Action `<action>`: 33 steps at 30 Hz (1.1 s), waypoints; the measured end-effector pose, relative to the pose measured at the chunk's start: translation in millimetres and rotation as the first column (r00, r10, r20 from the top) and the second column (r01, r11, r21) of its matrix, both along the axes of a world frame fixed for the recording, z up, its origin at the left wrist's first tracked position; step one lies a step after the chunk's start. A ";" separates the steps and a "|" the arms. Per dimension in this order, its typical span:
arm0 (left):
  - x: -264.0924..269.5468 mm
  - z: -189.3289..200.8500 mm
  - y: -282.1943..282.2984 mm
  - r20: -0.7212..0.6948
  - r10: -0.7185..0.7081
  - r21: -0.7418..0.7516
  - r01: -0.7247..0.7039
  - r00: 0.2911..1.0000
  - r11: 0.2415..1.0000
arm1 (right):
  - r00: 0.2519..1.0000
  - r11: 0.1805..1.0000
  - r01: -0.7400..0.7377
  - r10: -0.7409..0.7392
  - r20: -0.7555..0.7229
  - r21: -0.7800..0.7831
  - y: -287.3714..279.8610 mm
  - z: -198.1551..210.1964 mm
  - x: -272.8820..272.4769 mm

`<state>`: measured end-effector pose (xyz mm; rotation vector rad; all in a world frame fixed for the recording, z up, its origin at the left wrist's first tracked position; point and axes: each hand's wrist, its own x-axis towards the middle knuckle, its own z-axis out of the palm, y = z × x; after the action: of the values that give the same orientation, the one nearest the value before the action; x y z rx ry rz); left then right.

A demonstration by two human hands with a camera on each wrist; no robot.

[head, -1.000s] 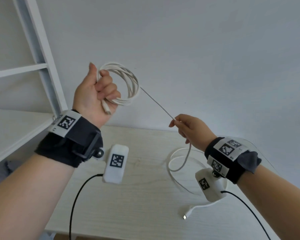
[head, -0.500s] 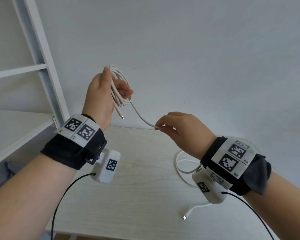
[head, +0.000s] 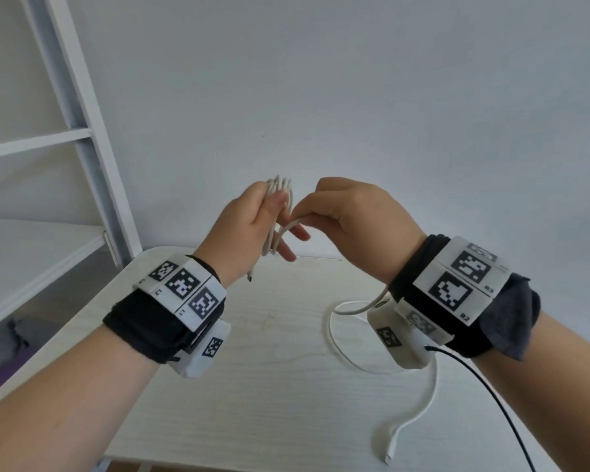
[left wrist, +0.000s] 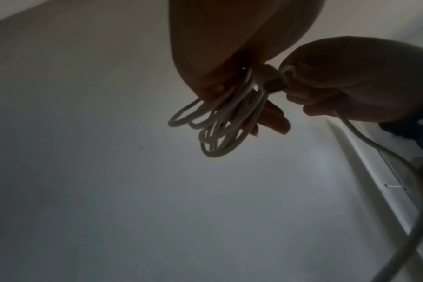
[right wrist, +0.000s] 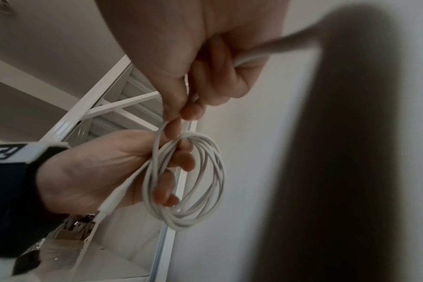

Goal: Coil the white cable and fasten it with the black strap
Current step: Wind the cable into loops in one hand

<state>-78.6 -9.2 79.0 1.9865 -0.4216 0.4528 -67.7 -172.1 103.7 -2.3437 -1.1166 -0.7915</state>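
My left hand (head: pixel 276 218) holds a coil of white cable (head: pixel 277 195) in the air above the table, thumb pressing the loops against the fingers. In the right wrist view the left hand's fingers (right wrist: pixel 181 162) pass through the coil (right wrist: pixel 198 183), and one plug end (right wrist: pixel 109 204) hangs below the palm. My right hand (head: pixel 295 222) pinches the free strand (head: pixel 288 227) right beside the coil, touching the left hand. The rest of the cable (head: pixel 332 332) trails down to the table and ends in a plug (head: pixel 389 466). The left wrist view shows the coil (left wrist: pixel 217 129) from below. No black strap is in view.
A light wooden table (head: pixel 252 386) lies below my hands. A white shelf frame (head: pixel 82 137) stands at the left against a plain wall. A black cord (head: pixel 491 396) runs from the right wrist camera over the table.
My right hand has moved up and left along the strand until it meets the left hand. The left hand has lowered and turned, so the coil now shows edge-on.
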 end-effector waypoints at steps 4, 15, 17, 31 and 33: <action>1.2 -4.8 0.4 -0.042 -0.073 -0.031 0.072 0.996 0.997 | 1.000 1.000 0.004 -0.004 0.008 0.020 1.1 2.0 3.5; -11.6 -10.5 -5.0 -0.208 -0.282 -0.321 0.207 0.936 0.924 | 0.998 0.989 0.037 -0.030 -0.050 0.144 -3.2 9.9 5.6; -14.0 -9.3 -4.1 -0.246 -0.347 -0.403 0.230 0.905 0.886 | 0.996 0.980 0.034 -0.017 -0.087 0.194 -5.5 11.6 10.1; -3.3 5.6 27.8 -0.030 -0.756 -0.934 0.251 0.654 0.254 | 0.790 0.880 0.152 0.166 -0.590 0.451 -28.8 -27.2 35.9; 0.2 8.9 30.3 0.024 -0.728 -0.956 0.230 0.685 0.185 | 0.754 0.879 0.147 0.197 -0.627 0.453 -29.3 -35.8 34.7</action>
<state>-78.4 21.0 88.0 0.6433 -0.3668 -0.2410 -33.0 -201.4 67.9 -1.9104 -0.5482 -0.1360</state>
